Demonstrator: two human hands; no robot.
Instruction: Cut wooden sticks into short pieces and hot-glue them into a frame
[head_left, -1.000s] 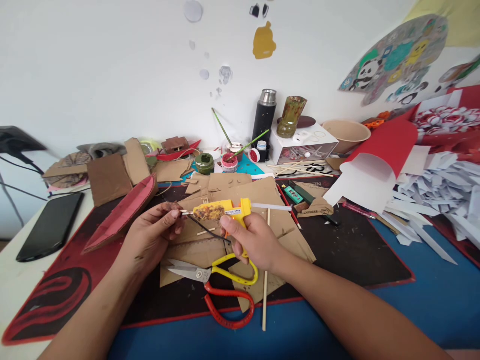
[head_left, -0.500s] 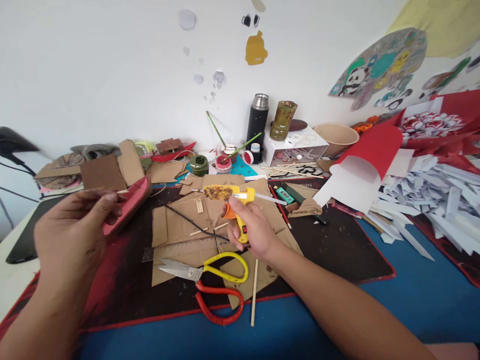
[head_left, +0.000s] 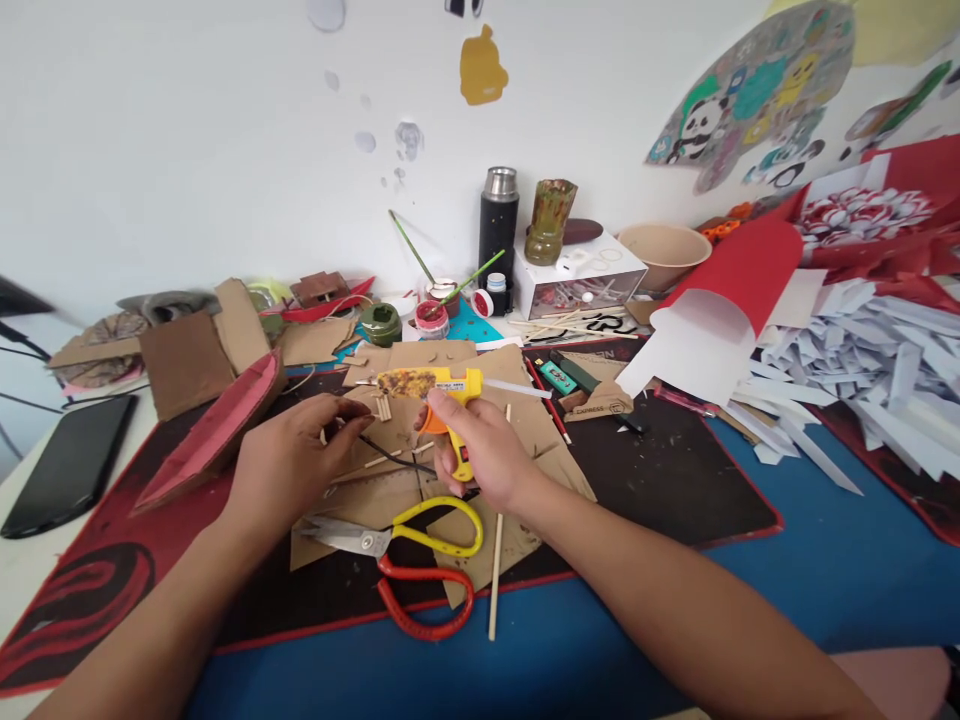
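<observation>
My right hand (head_left: 480, 440) is wrapped round the handle of a yellow hot glue gun (head_left: 450, 385), its stained nozzle end pointing left and a clear glue stick (head_left: 517, 388) poking out behind. Just left of the nozzle, my left hand (head_left: 300, 450) is closed in a pinch on a small wooden stick (head_left: 367, 416), mostly hidden by the fingers. Under both hands lies a cardboard sheet (head_left: 525, 440) with short stick pieces (head_left: 384, 408) on it. Below them rest scissors (head_left: 375, 543) with one yellow and one red handle, blades apart, beside a longer wooden stick (head_left: 496, 580).
A pink-lined cardboard boat shape (head_left: 217, 430) lies left of my left hand, with a black phone (head_left: 71, 465) beyond it. Paint jars (head_left: 382, 323), a black flask (head_left: 499, 220) and a white box (head_left: 577, 275) line the wall. Paper strips (head_left: 892, 370) are heaped at the right.
My left hand has moved right with the small stick, from above the pink-lined boat shape to near the glue gun's nozzle. The view has shifted slightly; my right hand still grips the glue gun.
</observation>
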